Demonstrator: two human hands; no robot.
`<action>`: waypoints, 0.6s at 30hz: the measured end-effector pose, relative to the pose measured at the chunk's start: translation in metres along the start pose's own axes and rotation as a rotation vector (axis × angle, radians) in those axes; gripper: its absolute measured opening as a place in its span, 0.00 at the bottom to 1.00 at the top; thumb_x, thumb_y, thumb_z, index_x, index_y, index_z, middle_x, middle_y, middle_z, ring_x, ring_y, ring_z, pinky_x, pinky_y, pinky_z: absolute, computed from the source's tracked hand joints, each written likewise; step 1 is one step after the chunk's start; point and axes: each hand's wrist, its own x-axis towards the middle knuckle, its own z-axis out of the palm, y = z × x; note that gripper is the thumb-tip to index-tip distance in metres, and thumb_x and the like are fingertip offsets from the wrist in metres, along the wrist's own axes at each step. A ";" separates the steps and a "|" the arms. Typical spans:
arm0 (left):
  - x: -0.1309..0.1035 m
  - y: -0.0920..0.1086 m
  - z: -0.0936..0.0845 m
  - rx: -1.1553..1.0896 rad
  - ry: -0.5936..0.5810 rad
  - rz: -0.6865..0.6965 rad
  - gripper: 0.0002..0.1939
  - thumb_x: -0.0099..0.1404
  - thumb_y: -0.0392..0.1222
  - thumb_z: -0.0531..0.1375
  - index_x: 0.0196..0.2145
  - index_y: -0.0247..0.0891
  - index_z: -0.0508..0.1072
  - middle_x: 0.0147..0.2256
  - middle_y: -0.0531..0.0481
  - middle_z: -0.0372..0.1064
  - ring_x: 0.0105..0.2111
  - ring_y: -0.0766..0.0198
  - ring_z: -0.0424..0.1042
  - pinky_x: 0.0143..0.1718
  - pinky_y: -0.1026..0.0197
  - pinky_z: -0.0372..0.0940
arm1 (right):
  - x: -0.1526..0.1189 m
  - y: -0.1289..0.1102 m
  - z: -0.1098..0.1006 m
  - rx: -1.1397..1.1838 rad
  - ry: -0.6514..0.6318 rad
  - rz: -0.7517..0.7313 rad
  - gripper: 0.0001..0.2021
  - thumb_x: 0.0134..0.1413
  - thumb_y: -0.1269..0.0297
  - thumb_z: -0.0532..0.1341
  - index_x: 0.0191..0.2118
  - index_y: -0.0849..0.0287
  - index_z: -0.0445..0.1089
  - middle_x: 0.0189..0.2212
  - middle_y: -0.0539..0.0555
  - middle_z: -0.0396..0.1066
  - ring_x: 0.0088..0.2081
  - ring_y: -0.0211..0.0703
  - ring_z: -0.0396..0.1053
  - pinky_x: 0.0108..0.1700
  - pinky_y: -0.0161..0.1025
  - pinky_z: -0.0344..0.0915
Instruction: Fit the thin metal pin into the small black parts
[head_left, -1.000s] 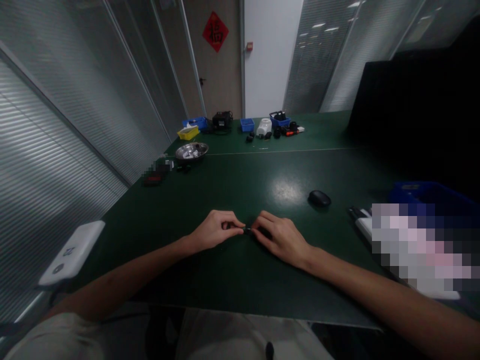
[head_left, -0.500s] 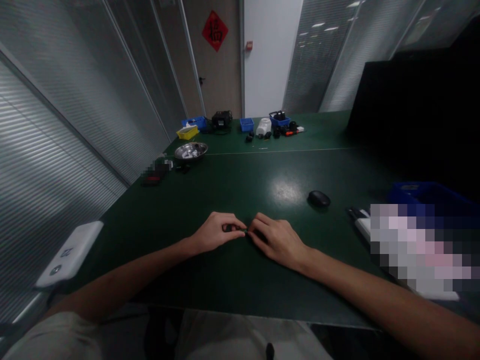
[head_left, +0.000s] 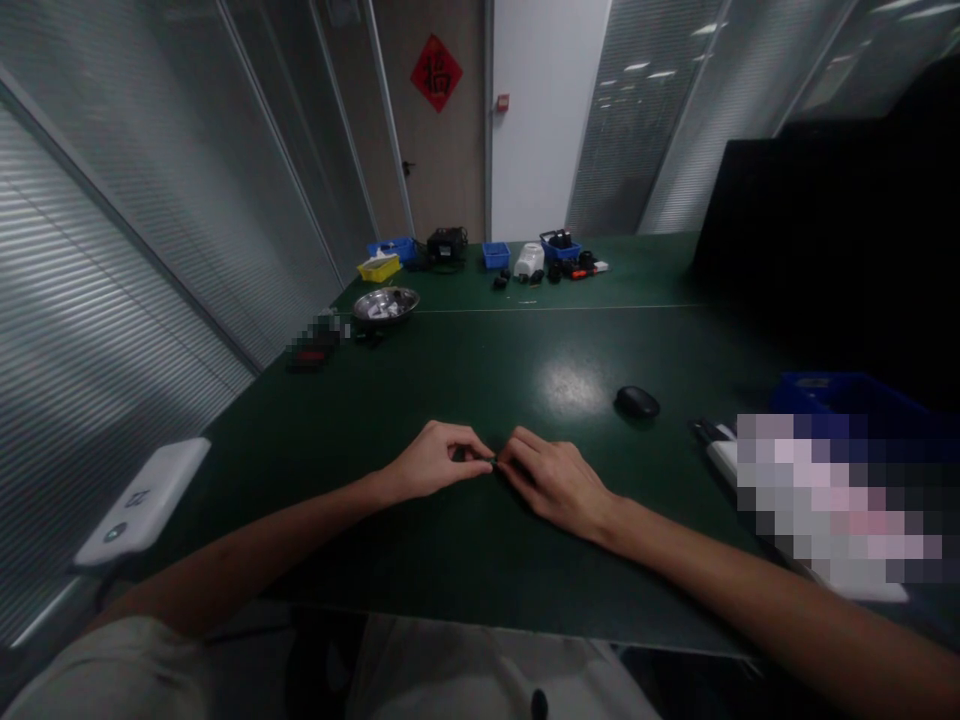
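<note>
My left hand (head_left: 435, 460) is closed in a pinch, thumb and forefinger meeting on a small dark piece (head_left: 493, 461) whose kind I cannot make out. From the other side, the bent fingers of my right hand (head_left: 555, 474) close at the same spot, their tips almost touching those of the left. Most of the piece is hidden by the fingertips. Both hands rest low over the green tabletop (head_left: 420, 550). A black computer mouse (head_left: 637, 402) lies beyond my right hand.
A metal bowl (head_left: 385, 304) with pale bits stands far left, near a yellow tray (head_left: 379, 267). Blue baskets (head_left: 496, 256), black parts and a white object (head_left: 529, 260) line the back. A dark monitor (head_left: 817, 250) and a blue bin (head_left: 825, 385) are at right.
My hands stay pinched together in nearly the same place. The view has tilted slightly upward, and less of the dark piece shows within my left hand's grip.
</note>
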 end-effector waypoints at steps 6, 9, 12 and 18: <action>0.001 0.002 -0.001 -0.010 -0.016 -0.011 0.12 0.66 0.44 0.68 0.44 0.35 0.83 0.34 0.50 0.73 0.29 0.67 0.64 0.30 0.64 0.56 | 0.000 0.001 0.000 0.028 -0.001 -0.006 0.08 0.74 0.63 0.53 0.44 0.57 0.68 0.40 0.53 0.69 0.33 0.39 0.68 0.32 0.36 0.57; 0.001 0.000 -0.001 -0.014 -0.020 -0.001 0.12 0.66 0.45 0.68 0.43 0.35 0.83 0.34 0.50 0.73 0.29 0.68 0.63 0.29 0.64 0.55 | 0.001 0.000 -0.001 0.120 0.046 0.006 0.08 0.75 0.63 0.52 0.44 0.57 0.67 0.40 0.53 0.69 0.35 0.39 0.69 0.35 0.36 0.60; 0.000 -0.002 -0.001 -0.004 -0.016 0.012 0.12 0.67 0.46 0.67 0.43 0.36 0.83 0.33 0.50 0.73 0.29 0.67 0.63 0.30 0.64 0.55 | 0.004 -0.003 -0.002 0.156 0.059 -0.008 0.08 0.75 0.64 0.52 0.44 0.57 0.66 0.41 0.54 0.69 0.36 0.40 0.69 0.36 0.37 0.62; -0.001 0.000 -0.001 0.011 0.002 0.026 0.12 0.69 0.46 0.66 0.44 0.37 0.82 0.37 0.49 0.75 0.31 0.66 0.66 0.32 0.63 0.58 | 0.004 -0.004 -0.002 0.136 0.061 0.028 0.07 0.74 0.63 0.54 0.44 0.56 0.67 0.41 0.53 0.69 0.35 0.39 0.68 0.35 0.37 0.61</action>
